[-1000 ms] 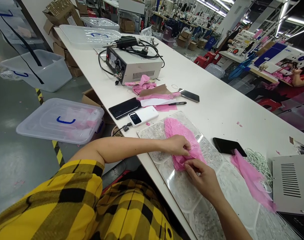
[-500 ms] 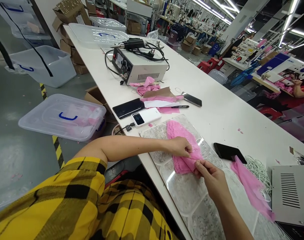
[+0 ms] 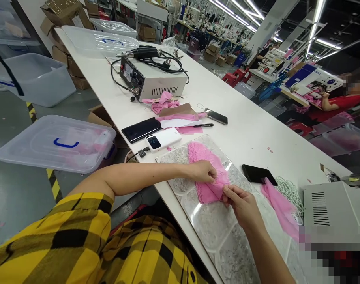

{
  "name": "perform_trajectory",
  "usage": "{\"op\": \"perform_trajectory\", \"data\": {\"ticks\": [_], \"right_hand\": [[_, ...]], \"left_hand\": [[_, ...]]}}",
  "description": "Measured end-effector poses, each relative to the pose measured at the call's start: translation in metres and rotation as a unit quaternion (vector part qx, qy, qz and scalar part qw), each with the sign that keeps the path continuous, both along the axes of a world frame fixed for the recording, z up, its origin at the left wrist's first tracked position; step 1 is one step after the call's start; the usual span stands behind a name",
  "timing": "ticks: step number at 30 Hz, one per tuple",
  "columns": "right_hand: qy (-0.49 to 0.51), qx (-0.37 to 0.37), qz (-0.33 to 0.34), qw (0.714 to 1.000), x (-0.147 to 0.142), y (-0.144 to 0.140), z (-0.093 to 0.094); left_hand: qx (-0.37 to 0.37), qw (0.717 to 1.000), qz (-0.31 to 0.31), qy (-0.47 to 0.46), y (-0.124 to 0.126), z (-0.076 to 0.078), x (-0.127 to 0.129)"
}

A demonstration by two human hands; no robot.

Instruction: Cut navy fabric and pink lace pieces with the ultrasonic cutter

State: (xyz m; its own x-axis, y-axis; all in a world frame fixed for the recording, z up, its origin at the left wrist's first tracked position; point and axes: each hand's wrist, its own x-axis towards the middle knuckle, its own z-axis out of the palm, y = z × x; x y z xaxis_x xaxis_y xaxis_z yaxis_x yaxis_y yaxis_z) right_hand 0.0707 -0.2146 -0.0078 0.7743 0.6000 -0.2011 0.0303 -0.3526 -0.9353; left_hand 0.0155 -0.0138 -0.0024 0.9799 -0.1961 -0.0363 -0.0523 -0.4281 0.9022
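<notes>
A pink lace-edged piece of fabric (image 3: pixel 204 156) lies over a clear sheet (image 3: pixel 211 227) with a grey stone pattern on the table. My left hand (image 3: pixel 204 172) rests on the fabric with its fingers closed, pinching the cloth near its middle. At the fabric's near right edge, my right hand (image 3: pixel 240 203) grips the cloth between thumb and fingers. The fingertips of both hands are partly hidden.
Beyond the fabric are a white power bank (image 3: pixel 164 139), a black phone (image 3: pixel 141 129) and a grey control box (image 3: pixel 156 79) with a handheld tool on top. At right lie another phone (image 3: pixel 258 174), pink cloth (image 3: pixel 279 209), pale cord (image 3: pixel 291 193) and a second box (image 3: pixel 330 205).
The view has turned slightly right, so the table's contents sit further left. Both hands keep their hold on the pink fabric, with hardly any movement relative to it.
</notes>
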Motion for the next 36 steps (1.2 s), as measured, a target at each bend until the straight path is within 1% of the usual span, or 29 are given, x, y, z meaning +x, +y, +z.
{"op": "perform_trajectory", "data": {"ticks": [6,10,13,16,21,25,27,30,33,36], "right_hand": [[-0.051,0.001,0.025,0.998,0.0,0.001,0.003],[-0.15,-0.004,0.058,0.987,-0.008,-0.002,0.003],[-0.25,0.0,0.101,0.963,-0.017,-0.005,-0.001],[-0.324,0.008,0.15,0.934,-0.022,-0.008,-0.007],[-0.399,0.01,0.201,0.895,-0.019,-0.01,-0.013],[-0.431,0.008,0.208,0.878,-0.018,-0.008,-0.014],[-0.434,0.006,0.205,0.877,-0.018,-0.007,-0.015],[-0.423,0.003,0.197,0.885,-0.019,-0.006,-0.013],[-0.401,-0.001,0.182,0.898,-0.02,-0.006,-0.008],[-0.378,-0.012,0.145,0.914,-0.019,-0.006,-0.002]], "left_hand": [[-0.01,1.0,-0.003,-0.003,0.001,0.0,0.001],[-0.019,1.0,0.002,0.001,0.001,0.0,-0.001],[-0.024,1.0,0.009,0.003,0.0,-0.001,-0.001],[-0.028,0.999,0.014,0.004,0.0,-0.002,-0.002],[-0.031,0.999,0.019,0.003,-0.001,-0.003,-0.002],[-0.029,0.999,0.023,0.001,-0.001,-0.003,-0.002],[-0.027,0.999,0.023,0.002,-0.001,-0.004,-0.002],[-0.027,0.999,0.023,0.0,-0.001,-0.005,-0.002],[-0.031,0.999,0.021,-0.002,-0.001,-0.004,-0.002],[-0.035,0.999,0.016,-0.002,0.0,-0.003,-0.003]]}}
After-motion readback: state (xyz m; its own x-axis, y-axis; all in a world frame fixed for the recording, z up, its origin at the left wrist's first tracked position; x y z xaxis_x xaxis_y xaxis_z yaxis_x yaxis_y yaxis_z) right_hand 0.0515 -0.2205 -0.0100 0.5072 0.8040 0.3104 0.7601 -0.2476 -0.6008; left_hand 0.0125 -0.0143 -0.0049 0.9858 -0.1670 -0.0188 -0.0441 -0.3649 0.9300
